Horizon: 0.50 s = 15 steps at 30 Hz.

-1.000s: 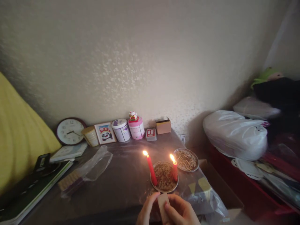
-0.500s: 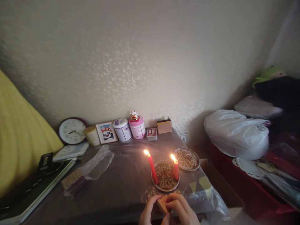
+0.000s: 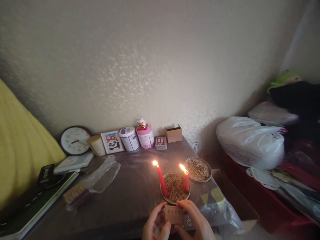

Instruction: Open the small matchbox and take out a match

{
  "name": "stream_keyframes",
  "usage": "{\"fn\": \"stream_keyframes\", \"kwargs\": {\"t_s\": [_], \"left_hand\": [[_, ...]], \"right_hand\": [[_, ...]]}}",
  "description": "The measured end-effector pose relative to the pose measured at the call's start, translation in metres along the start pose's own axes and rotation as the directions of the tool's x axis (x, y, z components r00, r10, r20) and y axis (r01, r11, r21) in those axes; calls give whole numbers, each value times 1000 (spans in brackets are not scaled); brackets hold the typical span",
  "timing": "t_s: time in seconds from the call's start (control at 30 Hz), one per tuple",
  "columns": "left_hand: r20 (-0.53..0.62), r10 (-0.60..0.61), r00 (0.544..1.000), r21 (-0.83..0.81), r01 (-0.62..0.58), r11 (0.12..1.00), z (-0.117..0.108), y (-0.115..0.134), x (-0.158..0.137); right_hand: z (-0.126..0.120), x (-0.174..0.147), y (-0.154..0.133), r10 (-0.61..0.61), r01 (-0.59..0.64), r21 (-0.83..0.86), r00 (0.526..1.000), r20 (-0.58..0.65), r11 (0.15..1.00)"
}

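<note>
- Head view: our left hand [image 3: 154, 226] and right hand [image 3: 197, 222] pinch the small box [image 3: 173, 215] by its side edges, at 6 o'clock from the candle dish [image 3: 175, 187].
- Box looks light, stiff, crushable; edges suit gripping.

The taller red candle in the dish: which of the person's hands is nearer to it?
Left. The left hand lies just below the taller red candle; the right hand sits further right, under the shorter candle.

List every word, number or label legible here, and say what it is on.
No text can be quoted.
Wall clock: dial numerals too small.
Small box held by both hands: markings blurred.
White canister, pink canister, red box: labels unreadable.
</note>
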State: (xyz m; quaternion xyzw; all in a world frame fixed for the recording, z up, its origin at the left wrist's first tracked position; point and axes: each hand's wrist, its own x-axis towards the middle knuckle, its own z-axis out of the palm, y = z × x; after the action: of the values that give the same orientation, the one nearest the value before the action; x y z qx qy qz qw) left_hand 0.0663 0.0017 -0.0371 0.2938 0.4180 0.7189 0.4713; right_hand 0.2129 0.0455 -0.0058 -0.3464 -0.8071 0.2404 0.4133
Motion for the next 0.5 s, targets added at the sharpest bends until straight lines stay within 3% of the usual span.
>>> {"fn": "stream_keyframes", "kwargs": {"t_s": [0.23, 0.5], "left_hand": [[-90, 54, 995, 191, -36, 981, 3, 7, 4], [-83, 67, 994, 205, -49, 978, 13, 12, 1]], "right_hand": [[-2, 0, 1, -47, 43, -42, 995, -93, 998], [-4, -3, -5, 38, -38, -3, 999, 3, 999]]}}
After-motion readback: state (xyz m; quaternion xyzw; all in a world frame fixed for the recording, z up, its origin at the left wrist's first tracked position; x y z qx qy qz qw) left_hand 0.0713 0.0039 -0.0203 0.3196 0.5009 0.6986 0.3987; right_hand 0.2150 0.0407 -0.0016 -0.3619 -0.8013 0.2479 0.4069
